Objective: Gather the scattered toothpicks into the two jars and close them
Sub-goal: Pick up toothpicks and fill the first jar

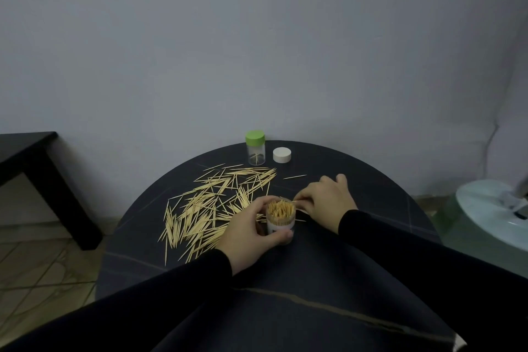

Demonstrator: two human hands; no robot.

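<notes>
An uncapped clear jar [281, 221], packed with upright toothpicks, stands near the middle of the round dark table [371, 208]. My left hand [248, 233] grips this jar from the left. Just right of the jar's mouth, my right hand [323, 200] pinches a toothpick. A wide scatter of loose toothpicks [211, 206] lies left of and behind the jar. At the table's back stands a second clear jar [255, 150] with a green cap on it and a few toothpicks inside. A loose white cap [282, 155] lies beside it.
One stray toothpick [294, 177] lies behind my right hand. A black side table [34, 163] stands at the left over a tiled floor. A pale round fan base [491, 214] is at the right. A grey wall rises behind the table.
</notes>
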